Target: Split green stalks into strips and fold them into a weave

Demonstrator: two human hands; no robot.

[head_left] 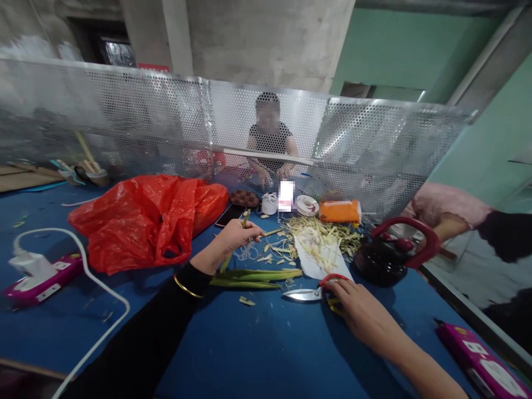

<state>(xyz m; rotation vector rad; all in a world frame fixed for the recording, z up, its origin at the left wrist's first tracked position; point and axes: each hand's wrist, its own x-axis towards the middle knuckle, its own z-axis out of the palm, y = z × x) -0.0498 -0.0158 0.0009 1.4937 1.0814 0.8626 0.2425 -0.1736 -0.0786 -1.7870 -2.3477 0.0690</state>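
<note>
On the blue desk [233, 354], a charger [35, 269] sits plugged into a purple strip [68, 269] at far left, its white cable [118, 296] curving toward the near edge. Next comes a red bag [141, 221], with a phone [230, 215] just beside it. The left hand [239, 235] has its grip pinched closed on a thin green stalk [226, 263], above more stalks [255, 276] lying on the desk. Behind the screen [233, 119] a person [270, 141] sits facing this way. Scraps [328, 235] are heaped beyond and partly over a white paper [310, 266]. The scissors [305, 295] point left, blades together; the right hand [349, 299] has its grip curled around their handles. Near it, farther right, stands a dark kettle [380, 260], and a purple box [482, 357] lies at the right edge.
</note>
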